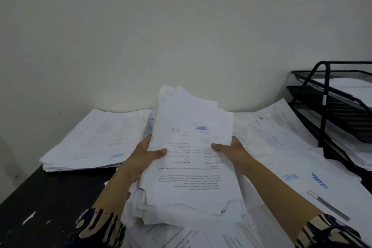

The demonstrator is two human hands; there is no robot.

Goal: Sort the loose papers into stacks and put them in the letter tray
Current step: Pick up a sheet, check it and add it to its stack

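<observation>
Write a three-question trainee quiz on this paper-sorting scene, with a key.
1. True or false: both hands grip the bundle.
2. Where does the tray stand? A) far left B) far right C) behind the bundle
3. Fill in: the stack lies on the person's ____ side of the table.

Key: 1 true, the left hand and right hand each pinch an edge; 2 B; 3 left.

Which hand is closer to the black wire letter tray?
Right. The right hand grips the held paper stack on the side toward the black wire letter tray; the left hand is farther.
</observation>
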